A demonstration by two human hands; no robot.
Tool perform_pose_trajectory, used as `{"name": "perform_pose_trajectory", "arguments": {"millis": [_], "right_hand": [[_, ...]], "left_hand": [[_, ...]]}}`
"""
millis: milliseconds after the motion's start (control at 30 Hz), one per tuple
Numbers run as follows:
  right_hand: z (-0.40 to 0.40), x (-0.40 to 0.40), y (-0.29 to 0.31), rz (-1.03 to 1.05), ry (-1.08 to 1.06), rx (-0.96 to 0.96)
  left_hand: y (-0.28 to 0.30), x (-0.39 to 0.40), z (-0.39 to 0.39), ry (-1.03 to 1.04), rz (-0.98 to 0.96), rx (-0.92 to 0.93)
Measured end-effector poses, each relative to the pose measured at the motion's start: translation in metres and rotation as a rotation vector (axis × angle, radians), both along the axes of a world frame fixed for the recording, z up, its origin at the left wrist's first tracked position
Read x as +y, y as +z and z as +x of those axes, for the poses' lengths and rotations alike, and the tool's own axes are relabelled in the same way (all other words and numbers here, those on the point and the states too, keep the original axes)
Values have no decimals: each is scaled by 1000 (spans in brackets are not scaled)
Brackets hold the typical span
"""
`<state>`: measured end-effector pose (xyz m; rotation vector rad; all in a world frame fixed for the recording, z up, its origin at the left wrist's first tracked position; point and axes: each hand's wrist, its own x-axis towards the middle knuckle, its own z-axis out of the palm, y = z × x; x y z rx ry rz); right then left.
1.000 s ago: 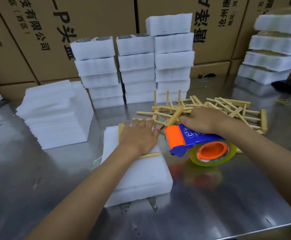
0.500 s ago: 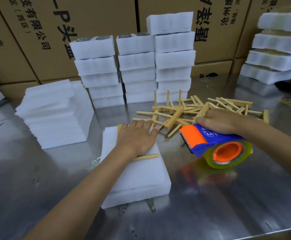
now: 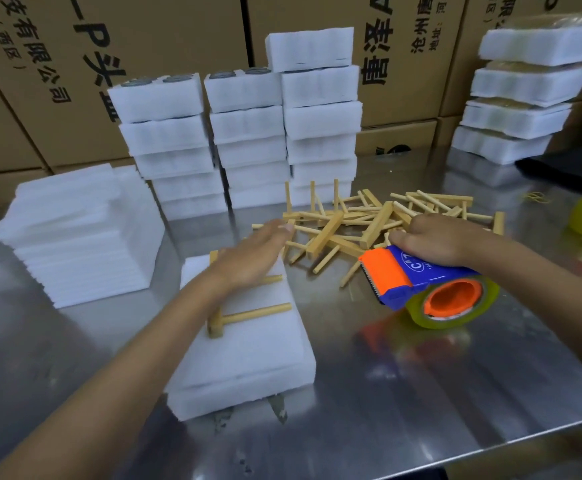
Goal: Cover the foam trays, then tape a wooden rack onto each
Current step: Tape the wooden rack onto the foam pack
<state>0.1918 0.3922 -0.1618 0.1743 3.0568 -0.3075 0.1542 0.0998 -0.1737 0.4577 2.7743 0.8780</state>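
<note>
Covered foam tray (image 3: 244,344) lies on counter (image 3: 403,393) with wooden rack (image 3: 248,315) on top | left hand (image 3: 253,258), fingers straight, rests flat on rack, likely steadying it for taping | right hand (image 3: 435,239) grips tape dispenser (image 3: 424,289) just beside tray.

Covered foam tray (image 3: 248,355) at centre, wooden rack (image 3: 248,315) on it. Rack pile (image 3: 369,216) at 1 o'clock; tape dispenser (image 3: 428,285) at 3; sheet stack (image 3: 74,233) at 10; tray stacks (image 3: 244,133) at 12.

Steel table (image 3: 421,393) bears foam trays (image 3: 244,355), racks (image 3: 358,220)
</note>
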Motion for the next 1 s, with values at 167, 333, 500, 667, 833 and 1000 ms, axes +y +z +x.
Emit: {"name": "perform_pose_trajectory", "arguments": {"millis": [167, 333, 500, 667, 833, 1000], "right_hand": [[2, -3, -3, 64, 16, 62], [-2, -4, -10, 157, 39, 92], [-3, -11, -11, 197, 64, 106], [-5, -34, -12, 330, 112, 118], [-4, -45, -12, 348, 57, 89], [3, -50, -13, 363, -43, 147]], "left_hand": [[17, 31, 13, -163, -187, 370], [0, 64, 18, -254, -145, 13], [-6, 59, 16, -250, 115, -61], [-17, 58, 18, -247, 67, 30], [-26, 54, 21, -306, -52, 213], [-23, 56, 22, -338, 1, 193]]}}
